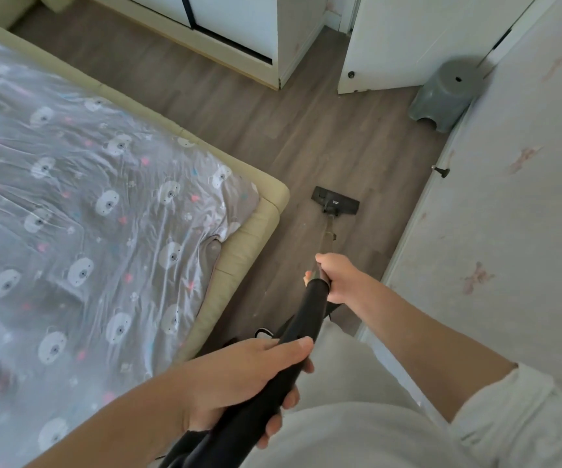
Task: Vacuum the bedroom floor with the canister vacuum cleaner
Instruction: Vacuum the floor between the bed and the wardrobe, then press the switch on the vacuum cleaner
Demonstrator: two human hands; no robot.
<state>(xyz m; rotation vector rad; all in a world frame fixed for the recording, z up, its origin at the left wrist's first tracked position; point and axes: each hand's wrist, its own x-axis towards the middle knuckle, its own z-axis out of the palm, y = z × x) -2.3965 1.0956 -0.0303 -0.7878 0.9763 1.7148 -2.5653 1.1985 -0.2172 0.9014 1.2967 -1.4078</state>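
Honestly, the risk sits just beyond the right hand (335,278): the floor head (335,200) lies flat on the wood floor (272,123) in the narrow lane between the bed (266,211) corner and the wall (516,184), so a wide sweep could knock the bed frame to its left, or the small door stop (441,171) on the skirting to its right. Further ahead a grey stool (448,92) stands against the wall, another thing to bump. That right hand is wrapped round the wand (327,236) where it meets the black handle tube (306,315). Nearer the body, the left hand (249,383) curls round the same tube lower down, thumb on top. The canister itself I cannot see.
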